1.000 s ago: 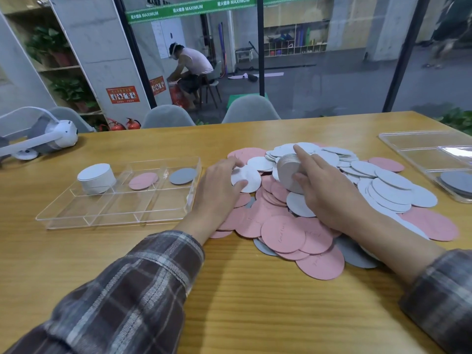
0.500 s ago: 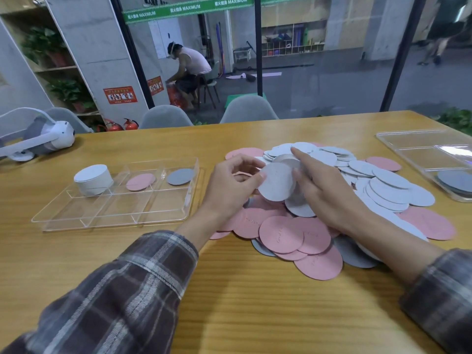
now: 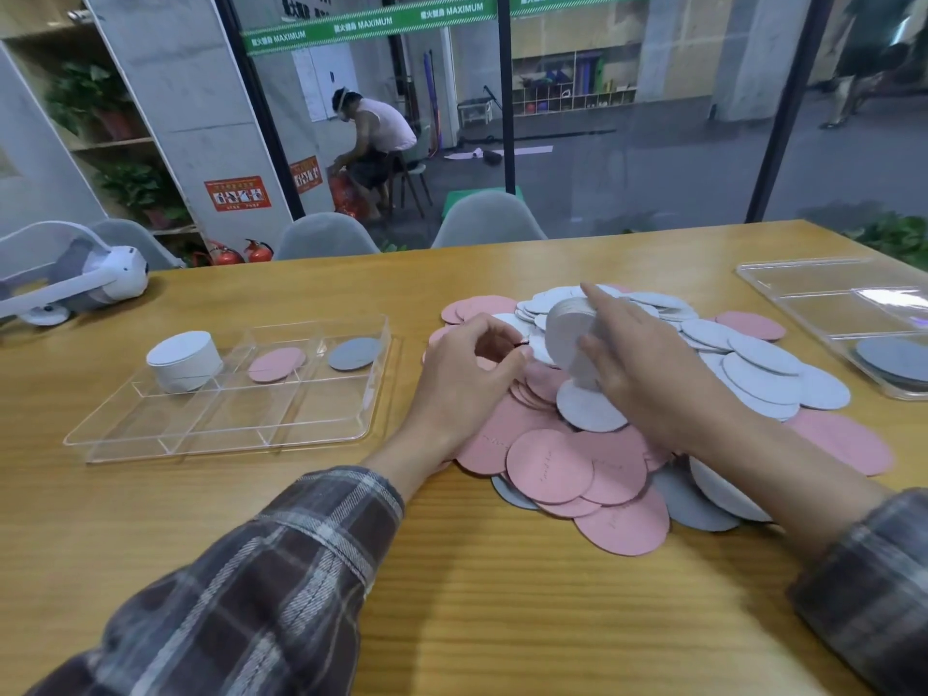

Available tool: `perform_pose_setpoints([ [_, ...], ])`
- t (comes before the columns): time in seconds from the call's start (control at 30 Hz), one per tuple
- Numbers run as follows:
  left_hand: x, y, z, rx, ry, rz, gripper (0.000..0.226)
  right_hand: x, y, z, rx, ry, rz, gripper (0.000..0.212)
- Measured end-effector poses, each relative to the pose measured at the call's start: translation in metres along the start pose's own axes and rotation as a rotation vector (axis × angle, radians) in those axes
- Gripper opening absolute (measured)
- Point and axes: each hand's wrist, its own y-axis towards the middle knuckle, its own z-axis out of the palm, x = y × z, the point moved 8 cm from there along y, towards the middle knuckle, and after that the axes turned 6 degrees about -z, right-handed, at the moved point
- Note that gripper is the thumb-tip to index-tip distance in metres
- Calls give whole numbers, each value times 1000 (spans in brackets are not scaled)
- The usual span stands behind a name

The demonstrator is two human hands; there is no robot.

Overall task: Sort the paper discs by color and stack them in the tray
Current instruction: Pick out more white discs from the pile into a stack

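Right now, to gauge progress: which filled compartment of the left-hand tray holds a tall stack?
The far-left one: its white stack stands tall, while the pink disc and grey disc beside it lie flat.

The person wears a long-sleeved checked shirt; the left sleeve (image 3: 261, 585) is a soft, flannel-like weave of dark brown and charcoal squares crossed by pale grey and off-white bands, and it is blurred at its near end. Its cuff (image 3: 371, 499) ends at the wrist in a straight hem, and the left hand (image 3: 467, 374) beyond it is bare. The right sleeve (image 3: 874, 585), only partly in view at the picture's edge, shows the same plaid in greyer tones, and the right hand (image 3: 648, 374) is bare too.
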Motion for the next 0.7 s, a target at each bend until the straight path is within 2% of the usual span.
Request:
perform_pose_setpoints([
  [0.07, 0, 7, -2, -42, 179, 67, 13, -7, -3, -5, 17, -106, 6, 56],
  [0.2, 17, 30, 3, -21, 385, 40, 30, -20, -6, -3, 66, -148, 35, 54],
  [0.37, 30, 51, 21, 81, 430, -22, 40, -21, -7, -1, 66, -153, 40, 51],
  [0.5, 39, 62, 21, 43, 397, -113, 48, -21, -8, -2, 62, -151, 27, 52],
  [0.7, 34, 59, 9, -41, 390, -58, 49, -21, -8, -3, 46, -145, 27, 52],
])
